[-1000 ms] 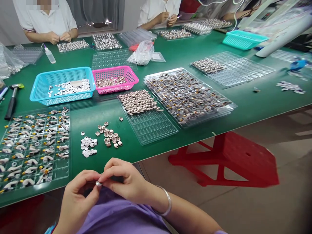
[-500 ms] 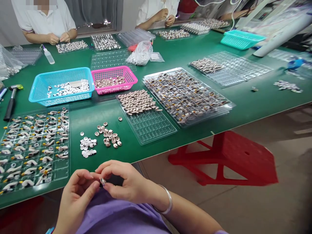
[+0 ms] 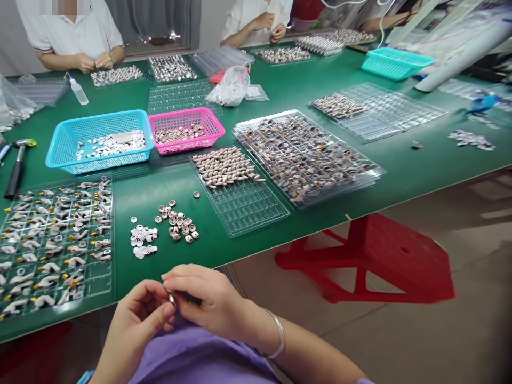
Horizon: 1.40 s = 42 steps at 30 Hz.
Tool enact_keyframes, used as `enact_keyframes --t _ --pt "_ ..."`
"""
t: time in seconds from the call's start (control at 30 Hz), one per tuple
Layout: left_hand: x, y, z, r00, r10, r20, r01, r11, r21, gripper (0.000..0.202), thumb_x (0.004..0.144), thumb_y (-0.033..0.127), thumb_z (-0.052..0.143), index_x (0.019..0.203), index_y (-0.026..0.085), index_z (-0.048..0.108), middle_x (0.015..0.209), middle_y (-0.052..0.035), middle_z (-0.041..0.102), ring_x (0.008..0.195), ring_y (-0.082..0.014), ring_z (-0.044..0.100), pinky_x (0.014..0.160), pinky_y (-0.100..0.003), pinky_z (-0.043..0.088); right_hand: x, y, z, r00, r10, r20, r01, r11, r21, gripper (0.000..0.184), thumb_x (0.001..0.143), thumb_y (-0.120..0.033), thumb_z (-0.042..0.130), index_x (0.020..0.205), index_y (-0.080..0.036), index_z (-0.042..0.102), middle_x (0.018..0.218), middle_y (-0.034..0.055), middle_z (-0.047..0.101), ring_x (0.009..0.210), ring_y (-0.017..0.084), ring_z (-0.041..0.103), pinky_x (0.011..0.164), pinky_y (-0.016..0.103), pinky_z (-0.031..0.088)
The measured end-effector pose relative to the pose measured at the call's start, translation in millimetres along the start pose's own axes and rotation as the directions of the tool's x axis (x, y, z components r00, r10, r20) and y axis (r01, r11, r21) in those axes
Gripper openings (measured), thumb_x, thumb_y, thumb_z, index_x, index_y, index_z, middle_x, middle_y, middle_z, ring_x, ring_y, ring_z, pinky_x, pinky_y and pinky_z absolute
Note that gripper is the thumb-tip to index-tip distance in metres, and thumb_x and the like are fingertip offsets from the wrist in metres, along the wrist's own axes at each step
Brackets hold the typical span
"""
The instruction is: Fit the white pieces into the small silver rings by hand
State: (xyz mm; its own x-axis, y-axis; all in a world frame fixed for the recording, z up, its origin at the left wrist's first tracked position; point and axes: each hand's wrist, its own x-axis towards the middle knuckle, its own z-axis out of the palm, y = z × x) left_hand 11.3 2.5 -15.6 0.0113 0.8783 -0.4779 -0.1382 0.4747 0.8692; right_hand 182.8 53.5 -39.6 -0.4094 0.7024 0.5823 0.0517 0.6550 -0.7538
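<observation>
At the table's near edge my left hand [image 3: 146, 314] and my right hand [image 3: 212, 293] meet over a small shiny earbud shell [image 3: 172, 298]. My right fingers are closed around it from above. My left thumb and curled index finger press at its left side. Fingers hide most of the shell. Just beyond my hands lie loose round beige shells [image 3: 182, 221] and a cluster of small white discs [image 3: 143, 240]. On the left is a clear tray [image 3: 98, 280] of curved white parts with yellow tabs.
Behind stand a blue basket [image 3: 60, 154] with white pieces and a pink basket [image 3: 218, 128] with beige shells. A half-filled tray [image 3: 248, 213] and stacked trays [image 3: 304, 160] lie right. A hammer [image 3: 16, 173] is far left. A red stool [image 3: 404, 256] stands below; co-workers sit opposite.
My right fingers have come together and straightened over the shell, and my hands have shifted slightly right. The shell has turned in the fingers. The table items stay put.
</observation>
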Motion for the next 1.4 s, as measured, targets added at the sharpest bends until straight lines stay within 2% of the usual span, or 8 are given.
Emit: enact_keyframes --t 0.17,0.4,0.6,0.83,0.93,1.1,1.2,1.4 --pt "0 -4 5.0 1.0 0.012 -0.028 -0.014 0.999 -0.044 0.031 0.067 0.038 0.085 0.081 0.017 0.068 0.069 0.0009 0.067 0.059 -0.0113 0.061 0.057 -0.021 0.054 0 -1 2 0.998 -0.055 -0.038 0.055 0.998 -0.011 0.025 0.093 -0.011 0.055 0.115 -0.018 0.063 0.098 0.0107 0.074 0.092 0.017 0.07 0.084 0.029 0.06" --pt "0 -6 -2.0 0.991 0.118 -0.059 -0.115 0.992 0.049 0.025 0.071 0.034 0.083 0.085 0.018 0.07 0.076 -0.0009 0.07 0.068 -0.0139 0.067 0.066 -0.023 0.058 -4 0 4 0.996 -0.048 -0.076 0.045 0.998 -0.039 0.027 0.091 -0.009 0.057 0.116 -0.017 0.064 0.096 0.011 0.076 0.094 0.018 0.073 0.087 0.028 0.06" --pt "0 -3 -2.8 0.979 0.177 -0.103 -0.167 0.981 0.104 0.023 0.071 0.032 0.083 0.086 0.02 0.072 0.079 -0.0024 0.075 0.073 -0.0161 0.072 0.069 -0.021 0.06 -3 -2 -3 0.999 0.049 -0.014 -0.048 0.998 0.037 0.018 0.095 -0.019 0.06 0.11 -0.018 0.067 0.093 0.0078 0.077 0.087 0.016 0.073 0.082 0.026 0.06" --pt "-1 -5 -8.4 0.987 0.122 -0.105 -0.11 0.987 0.117 0.026 0.069 0.037 0.084 0.087 0.019 0.078 0.085 -0.0077 0.081 0.079 -0.0235 0.077 0.074 -0.028 0.063 -2 2 0 0.982 0.184 -0.029 -0.176 0.968 0.178 0.009 0.092 -0.024 0.066 0.093 -0.019 0.073 0.086 0.0041 0.075 0.073 0.012 0.071 0.07 0.02 0.061" --pt "-3 -3 -9.9 0.985 0.123 -0.121 -0.104 0.984 0.146 0.026 0.067 0.039 0.084 0.084 0.019 0.08 0.083 -0.0078 0.081 0.076 -0.0248 0.077 0.072 -0.029 0.064 -2 3 2 0.984 0.171 -0.049 -0.161 0.973 0.167 0.006 0.088 -0.023 0.071 0.093 -0.019 0.073 0.079 0.0031 0.075 0.072 0.013 0.071 0.072 0.022 0.061" --pt "-5 0 -7.2 0.977 0.175 -0.12 -0.153 0.973 0.17 0.023 0.068 0.038 0.084 0.084 0.021 0.081 0.082 -0.0066 0.081 0.074 -0.0254 0.077 0.07 -0.03 0.065 -9 3 4 0.977 0.212 -0.034 -0.197 0.948 0.25 0.011 0.091 -0.022 0.068 0.097 -0.021 0.076 0.088 0.0042 0.071 0.069 0.011 0.071 0.069 0.02 0.062" --pt "-7 1 -4.3 0.955 0.267 -0.13 -0.231 0.943 0.241 0.017 0.068 0.034 0.083 0.082 0.023 0.081 0.081 -0.0056 0.081 0.073 -0.0239 0.077 0.069 -0.027 0.064 -12 3 5 0.973 0.231 -0.03 -0.21 0.927 0.312 0.013 0.092 -0.023 0.066 0.099 -0.022 0.076 0.089 0.0038 0.07 0.072 0.011 0.072 0.071 0.021 0.063" --pt "-11 -4 -2.0 0.859 0.504 -0.092 -0.441 0.818 0.37 0.014 0.074 0.025 0.079 0.086 0.029 0.081 0.086 -0.0025 0.08 0.075 -0.0198 0.076 0.07 -0.023 0.063 -11 -3 4 0.98 0.167 -0.112 -0.134 0.958 0.254 0.011 0.091 -0.019 0.067 0.098 -0.021 0.075 0.089 0.0054 0.073 0.076 0.012 0.072 0.071 0.019 0.062"
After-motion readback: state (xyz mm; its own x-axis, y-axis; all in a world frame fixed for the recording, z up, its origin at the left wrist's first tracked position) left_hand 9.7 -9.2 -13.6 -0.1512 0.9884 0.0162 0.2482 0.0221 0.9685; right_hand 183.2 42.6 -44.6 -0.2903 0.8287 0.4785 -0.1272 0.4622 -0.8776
